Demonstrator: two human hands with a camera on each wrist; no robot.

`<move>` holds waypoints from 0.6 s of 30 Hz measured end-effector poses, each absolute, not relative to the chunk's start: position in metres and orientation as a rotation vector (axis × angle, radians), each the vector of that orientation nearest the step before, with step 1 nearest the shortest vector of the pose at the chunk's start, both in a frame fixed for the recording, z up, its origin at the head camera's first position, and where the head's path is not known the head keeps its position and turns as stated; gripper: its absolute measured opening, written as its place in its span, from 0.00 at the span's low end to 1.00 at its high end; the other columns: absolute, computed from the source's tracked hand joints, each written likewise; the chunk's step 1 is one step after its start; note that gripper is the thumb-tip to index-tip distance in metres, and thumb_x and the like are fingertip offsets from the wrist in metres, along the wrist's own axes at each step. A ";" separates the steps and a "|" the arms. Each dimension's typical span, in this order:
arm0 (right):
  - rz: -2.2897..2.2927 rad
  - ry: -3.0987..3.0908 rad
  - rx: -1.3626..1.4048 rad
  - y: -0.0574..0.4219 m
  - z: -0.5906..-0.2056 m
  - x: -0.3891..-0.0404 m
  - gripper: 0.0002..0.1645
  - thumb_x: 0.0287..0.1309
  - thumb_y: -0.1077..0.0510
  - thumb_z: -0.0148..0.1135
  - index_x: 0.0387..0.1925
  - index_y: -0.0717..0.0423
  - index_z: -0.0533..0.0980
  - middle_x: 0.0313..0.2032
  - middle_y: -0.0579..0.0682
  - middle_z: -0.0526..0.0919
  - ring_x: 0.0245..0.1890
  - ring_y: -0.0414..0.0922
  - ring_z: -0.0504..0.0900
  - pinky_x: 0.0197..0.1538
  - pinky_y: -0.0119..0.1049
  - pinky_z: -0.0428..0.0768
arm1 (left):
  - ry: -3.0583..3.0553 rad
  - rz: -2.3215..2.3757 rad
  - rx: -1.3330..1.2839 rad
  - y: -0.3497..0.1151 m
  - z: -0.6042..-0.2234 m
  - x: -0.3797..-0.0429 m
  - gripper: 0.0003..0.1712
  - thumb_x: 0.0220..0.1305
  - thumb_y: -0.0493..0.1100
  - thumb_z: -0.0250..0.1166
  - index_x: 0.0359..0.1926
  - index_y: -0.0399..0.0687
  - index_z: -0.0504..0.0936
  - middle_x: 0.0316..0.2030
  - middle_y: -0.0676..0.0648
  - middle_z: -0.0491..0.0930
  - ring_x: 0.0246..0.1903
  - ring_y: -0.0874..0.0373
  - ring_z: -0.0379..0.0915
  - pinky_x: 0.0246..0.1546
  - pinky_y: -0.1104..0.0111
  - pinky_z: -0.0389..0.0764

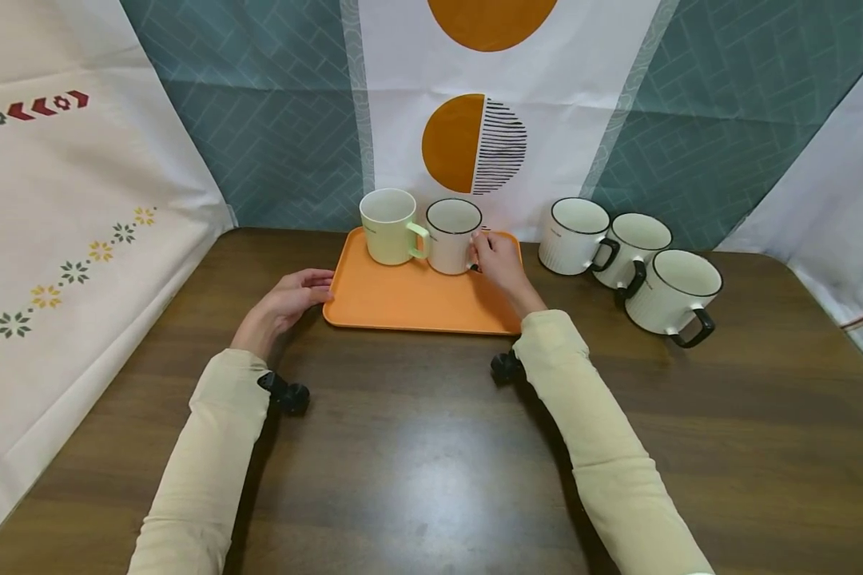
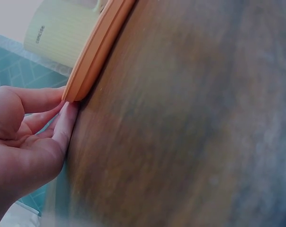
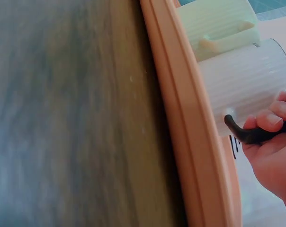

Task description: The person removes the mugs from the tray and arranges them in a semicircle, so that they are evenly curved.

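An orange tray (image 1: 417, 307) lies on the table with two mugs on its back part. The pale green mug (image 1: 387, 228) stands on the left, its handle toward the right. Beside it is a white mug (image 1: 451, 239) with a black rim, upright on the tray. My right hand (image 1: 499, 263) holds this mug by its black handle (image 3: 249, 135), fingers curled round it in the right wrist view. At the tray's left edge my left hand (image 1: 291, 302) pinches the rim; the left wrist view shows fingertips (image 2: 62, 94) on both sides of the corner.
Three more white mugs stand close together on the table right of the tray: a back one (image 1: 575, 237), a middle one (image 1: 633, 247) and a front one (image 1: 674, 291), all with black handles. Cloth hangings (image 1: 280, 120) rise behind the brown table (image 1: 403, 447).
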State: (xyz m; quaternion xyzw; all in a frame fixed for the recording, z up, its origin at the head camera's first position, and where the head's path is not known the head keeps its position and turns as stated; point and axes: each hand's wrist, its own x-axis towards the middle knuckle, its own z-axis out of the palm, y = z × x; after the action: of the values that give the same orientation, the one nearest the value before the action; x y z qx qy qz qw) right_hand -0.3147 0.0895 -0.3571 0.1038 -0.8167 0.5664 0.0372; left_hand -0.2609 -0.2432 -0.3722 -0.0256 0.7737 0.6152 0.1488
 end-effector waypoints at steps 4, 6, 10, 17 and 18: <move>1.774 -2.543 0.361 0.097 -0.355 -0.311 0.29 0.75 0.50 0.43 0.29 0.75 0.68 0.15 0.48 0.65 0.18 0.43 0.62 0.28 0.35 0.63 | 2.231 1.764 -0.067 -0.244 -0.371 -0.259 0.32 0.67 0.27 0.53 0.69 0.26 0.53 0.64 0.32 0.58 0.54 0.54 0.65 0.62 0.65 0.65; 1.775 -2.567 0.367 0.101 -0.354 -0.309 0.30 0.75 0.50 0.42 0.28 0.74 0.67 0.15 0.48 0.64 0.19 0.43 0.62 0.29 0.35 0.64 | 2.229 1.765 -0.075 -0.244 -0.371 -0.260 0.32 0.67 0.28 0.53 0.69 0.27 0.54 0.64 0.32 0.58 0.54 0.53 0.64 0.63 0.65 0.65; 1.797 -2.604 0.362 0.107 -0.351 -0.307 0.28 0.75 0.49 0.42 0.24 0.69 0.65 0.16 0.48 0.64 0.19 0.43 0.61 0.31 0.36 0.65 | 2.232 1.762 -0.074 -0.245 -0.371 -0.261 0.32 0.68 0.29 0.53 0.70 0.28 0.54 0.65 0.32 0.58 0.55 0.51 0.63 0.63 0.63 0.64; 1.937 -2.579 0.318 0.115 -0.351 -0.300 0.26 0.75 0.50 0.42 0.25 0.66 0.62 0.20 0.52 0.62 0.21 0.45 0.59 0.34 0.38 0.63 | 2.226 1.768 -0.072 -0.244 -0.374 -0.261 0.32 0.68 0.29 0.53 0.70 0.28 0.54 0.64 0.32 0.59 0.54 0.53 0.63 0.59 0.69 0.68; 1.950 -2.573 0.307 0.117 -0.351 -0.299 0.26 0.75 0.50 0.41 0.25 0.67 0.62 0.21 0.53 0.61 0.22 0.45 0.58 0.33 0.38 0.62 | 2.222 1.772 -0.068 -0.243 -0.374 -0.261 0.32 0.68 0.28 0.53 0.70 0.27 0.54 0.64 0.32 0.59 0.54 0.53 0.63 0.57 0.70 0.69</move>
State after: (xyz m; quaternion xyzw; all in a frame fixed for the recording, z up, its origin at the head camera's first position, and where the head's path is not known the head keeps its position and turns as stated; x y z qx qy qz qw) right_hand -0.2992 0.1169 -0.3509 0.0946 -0.7924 0.6005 -0.0508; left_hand -0.2606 -0.2433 -0.3742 -0.0238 0.7729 0.6164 0.1487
